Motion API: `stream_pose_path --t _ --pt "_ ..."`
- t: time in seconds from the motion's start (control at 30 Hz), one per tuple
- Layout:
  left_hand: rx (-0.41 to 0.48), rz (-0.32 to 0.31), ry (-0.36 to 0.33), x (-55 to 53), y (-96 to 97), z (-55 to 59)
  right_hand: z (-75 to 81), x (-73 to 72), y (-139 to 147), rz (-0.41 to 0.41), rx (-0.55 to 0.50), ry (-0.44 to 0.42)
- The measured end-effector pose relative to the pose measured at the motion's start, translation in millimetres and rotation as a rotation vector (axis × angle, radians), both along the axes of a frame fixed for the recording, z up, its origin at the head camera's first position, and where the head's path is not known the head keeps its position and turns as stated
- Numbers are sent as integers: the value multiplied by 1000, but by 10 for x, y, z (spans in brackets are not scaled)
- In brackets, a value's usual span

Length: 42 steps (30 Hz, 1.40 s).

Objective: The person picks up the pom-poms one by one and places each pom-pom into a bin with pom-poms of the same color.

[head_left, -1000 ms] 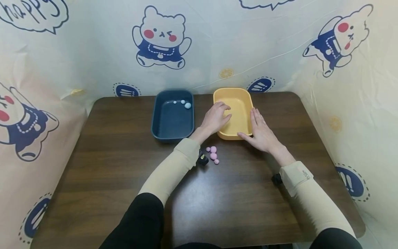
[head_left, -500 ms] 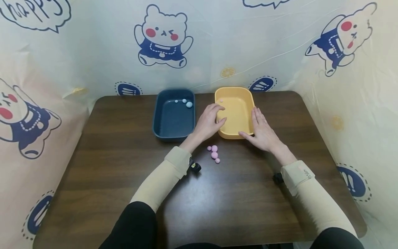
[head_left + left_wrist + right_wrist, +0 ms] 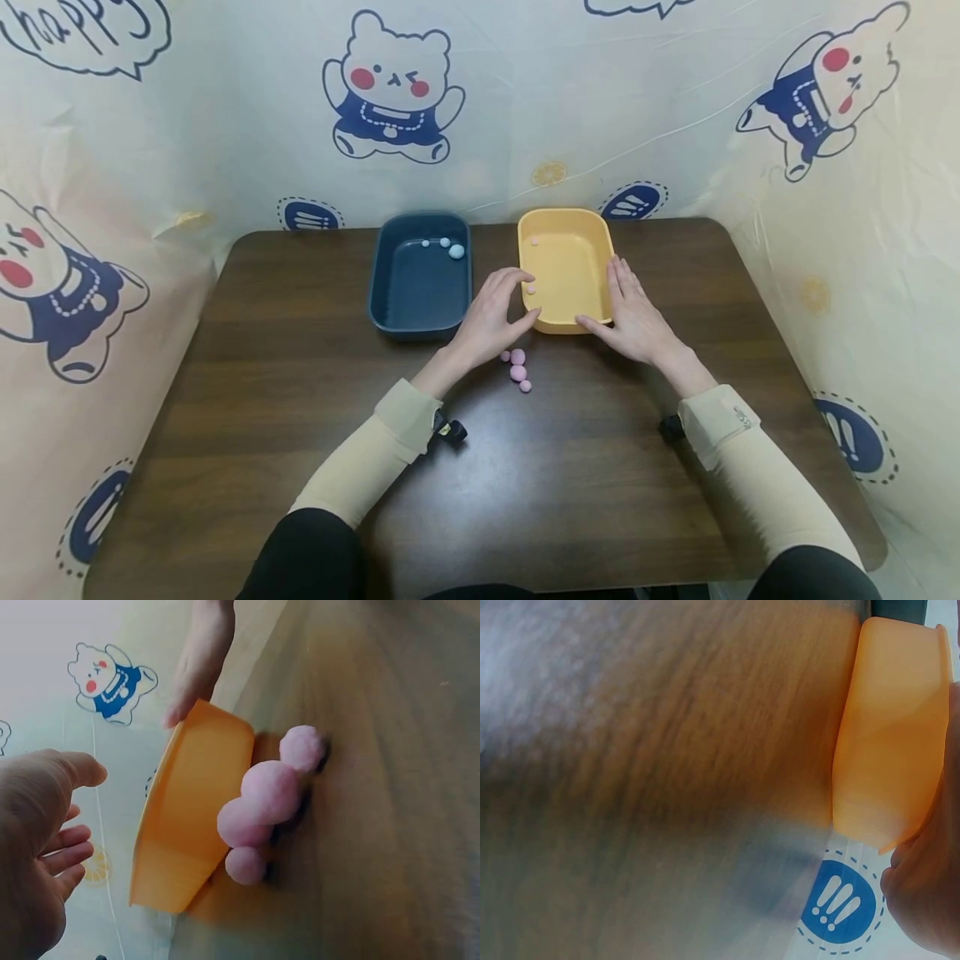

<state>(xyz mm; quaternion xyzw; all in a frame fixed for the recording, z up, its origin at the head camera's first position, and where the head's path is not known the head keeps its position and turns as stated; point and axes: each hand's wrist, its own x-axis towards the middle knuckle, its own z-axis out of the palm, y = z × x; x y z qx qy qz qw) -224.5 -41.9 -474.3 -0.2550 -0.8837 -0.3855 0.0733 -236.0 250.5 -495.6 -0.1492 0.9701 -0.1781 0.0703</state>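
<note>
My left hand [image 3: 489, 318] hovers at the left near corner of a yellow tub [image 3: 573, 315], thumb and fingers apart with nothing between them. In the left wrist view its thumb and fingers [image 3: 67, 847] are loosely bent. My right hand [image 3: 634, 325] rests along the tub's right side, fingers straight on the rim and thumb at the near right corner. Inside the tub lie two small pink balls, one near the back [image 3: 535, 242] and one by the left wall [image 3: 531, 289]. Several pink balls [image 3: 518, 373] of different sizes sit on the table before the tub.
A dark blue tub [image 3: 380, 312] stands left of the yellow one, with three light blue balls [image 3: 457, 251] near its back right. Both tubs are at the far edge of the brown wooden table [image 3: 600, 483], against a printed sheet [image 3: 510, 108].
My left hand has drawn back out of the yellow tub, toward the left and nearer me. Two small pink balls have come into sight inside it. The right hand stays in place.
</note>
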Motion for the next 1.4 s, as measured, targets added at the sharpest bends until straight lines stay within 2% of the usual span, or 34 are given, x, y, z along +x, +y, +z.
stream_pose_path --t 0.33,0.6,0.87,1.03,1.17,1.2,1.3,1.4 --pt "2 -14 -70 271 -211 -57 -6 -9 12 -1 -12 -5" --pt "-17 -13 -170 400 -346 -122 3 -9 20 -2 -16 5" --pt "-61 -20 -229 431 -409 -217 1 -4 12 -3 -16 -2" --pt "-86 8 -277 445 -435 -291 -4 -4 18 -1 -12 -6" --pt "-70 20 -316 407 -469 -474 3 -12 29 -4 3 -15" --pt "-70 17 -312 383 -481 -555 3 -14 28 -4 3 -15" --pt "-76 14 -295 351 -500 -706 1 -19 20 -5 -1 -19" --pt "-78 6 -258 351 -496 -742 -3 -18 12 -5 -7 -19"
